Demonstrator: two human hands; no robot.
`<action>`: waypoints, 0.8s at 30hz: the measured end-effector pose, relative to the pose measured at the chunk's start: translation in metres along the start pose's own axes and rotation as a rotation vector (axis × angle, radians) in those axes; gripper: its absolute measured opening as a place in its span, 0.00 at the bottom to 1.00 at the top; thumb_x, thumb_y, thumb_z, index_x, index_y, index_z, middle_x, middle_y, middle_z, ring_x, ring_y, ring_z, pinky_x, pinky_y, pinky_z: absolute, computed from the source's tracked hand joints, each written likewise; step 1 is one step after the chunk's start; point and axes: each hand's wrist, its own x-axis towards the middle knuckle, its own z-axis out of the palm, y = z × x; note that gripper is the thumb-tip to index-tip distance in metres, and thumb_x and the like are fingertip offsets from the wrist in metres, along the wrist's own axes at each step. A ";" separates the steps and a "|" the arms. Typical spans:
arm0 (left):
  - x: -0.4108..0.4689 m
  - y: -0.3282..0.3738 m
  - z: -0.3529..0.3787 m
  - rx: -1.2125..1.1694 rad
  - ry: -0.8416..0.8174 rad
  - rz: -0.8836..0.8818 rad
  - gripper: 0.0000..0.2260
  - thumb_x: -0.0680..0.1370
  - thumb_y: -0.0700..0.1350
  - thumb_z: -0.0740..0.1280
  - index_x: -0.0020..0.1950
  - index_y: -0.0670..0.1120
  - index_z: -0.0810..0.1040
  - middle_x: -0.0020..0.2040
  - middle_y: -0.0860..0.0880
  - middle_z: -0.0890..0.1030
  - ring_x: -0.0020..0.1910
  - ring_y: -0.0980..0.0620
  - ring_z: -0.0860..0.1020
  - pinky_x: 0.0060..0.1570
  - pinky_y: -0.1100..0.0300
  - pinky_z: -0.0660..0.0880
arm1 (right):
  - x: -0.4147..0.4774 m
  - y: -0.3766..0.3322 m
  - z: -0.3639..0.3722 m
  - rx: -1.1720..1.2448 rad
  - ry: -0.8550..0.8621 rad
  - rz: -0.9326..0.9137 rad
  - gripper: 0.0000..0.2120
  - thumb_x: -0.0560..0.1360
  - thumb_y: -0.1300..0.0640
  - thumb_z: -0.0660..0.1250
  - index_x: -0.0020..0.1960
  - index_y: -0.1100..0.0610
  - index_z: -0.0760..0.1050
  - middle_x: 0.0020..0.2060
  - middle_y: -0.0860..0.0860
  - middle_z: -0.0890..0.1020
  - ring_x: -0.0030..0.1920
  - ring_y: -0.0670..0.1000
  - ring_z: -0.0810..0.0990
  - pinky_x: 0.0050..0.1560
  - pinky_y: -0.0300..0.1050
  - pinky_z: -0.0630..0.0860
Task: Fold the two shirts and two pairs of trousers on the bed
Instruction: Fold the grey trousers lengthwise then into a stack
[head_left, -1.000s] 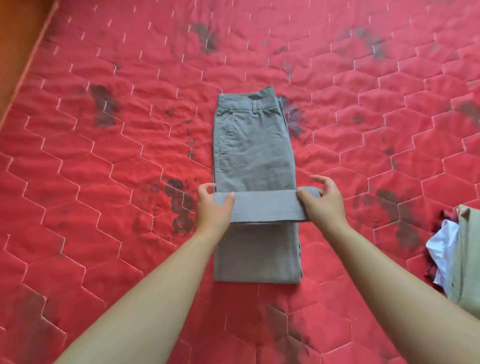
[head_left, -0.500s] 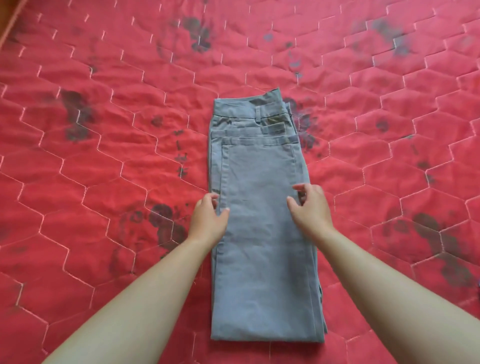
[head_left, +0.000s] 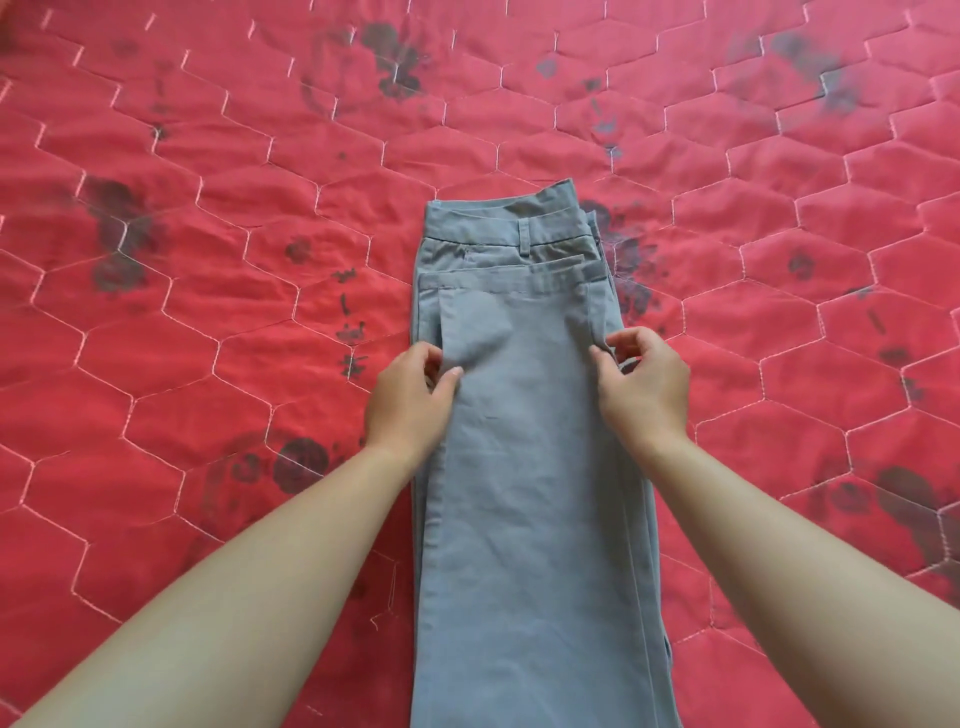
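A pair of grey trousers (head_left: 524, 467) lies flat in the middle of the red quilted bed cover (head_left: 234, 322), waistband at the far end. The legs are doubled over, so their hem lies just below the waistband. My left hand (head_left: 408, 400) pinches the top layer at the left edge, thumb on the cloth. On the opposite edge, at the same height, my right hand (head_left: 644, 384) pinches the fabric with curled fingers. The fold nearest me runs out of the bottom of the frame. No shirts or second trousers are in view.
The bed cover has hexagon stitching and dark printed patches, and it fills the frame on every side of the trousers.
A second ago both hands carried the leg hem upward over the trousers. The hem now lies by the waistband, and the hands have slid back to grip the side edges lower down.
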 end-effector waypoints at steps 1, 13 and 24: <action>0.002 0.001 -0.003 -0.029 0.059 0.015 0.04 0.75 0.46 0.68 0.46 0.47 0.74 0.41 0.50 0.77 0.41 0.49 0.74 0.40 0.59 0.67 | 0.006 -0.005 0.001 0.022 0.018 -0.009 0.03 0.72 0.57 0.69 0.43 0.52 0.75 0.39 0.54 0.80 0.38 0.51 0.75 0.43 0.46 0.73; -0.002 -0.011 0.004 0.078 -0.055 -0.172 0.15 0.75 0.47 0.67 0.59 0.43 0.70 0.53 0.45 0.77 0.53 0.43 0.76 0.51 0.53 0.71 | -0.012 0.007 0.017 -0.116 -0.211 0.097 0.12 0.76 0.53 0.64 0.57 0.59 0.71 0.53 0.55 0.80 0.53 0.57 0.77 0.46 0.43 0.68; 0.000 0.007 -0.008 -0.087 0.041 -0.094 0.05 0.77 0.46 0.64 0.50 0.45 0.74 0.47 0.49 0.78 0.46 0.47 0.76 0.42 0.59 0.66 | -0.007 -0.011 -0.003 -0.055 -0.078 -0.059 0.12 0.76 0.59 0.63 0.59 0.54 0.73 0.46 0.52 0.82 0.47 0.56 0.79 0.48 0.48 0.73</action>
